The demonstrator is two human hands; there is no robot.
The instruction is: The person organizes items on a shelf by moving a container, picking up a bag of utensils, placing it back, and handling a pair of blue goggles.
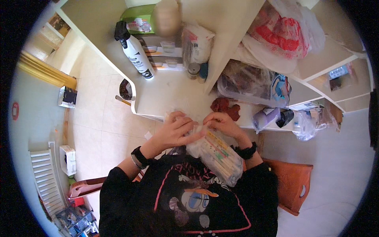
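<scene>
A clear plastic bag hangs in front of my chest, tilted down to the right. Inside lie long, thin pale sticks in printed wrappers with yellow, red and green marks; their exact kind is hard to make out. My left hand grips the bag's gathered top with its fingers curled. At the other side of the same top, my right hand pinches the plastic between thumb and fingers. Both hands are close together just past the shelf's front edge. A dark red crumpled thing lies on the shelf beyond my right hand.
On the white shelf stand a white spray can with a black top, stacked boxes and small jars. A plastic container and bags fill the right compartments. An orange-brown chair is at right.
</scene>
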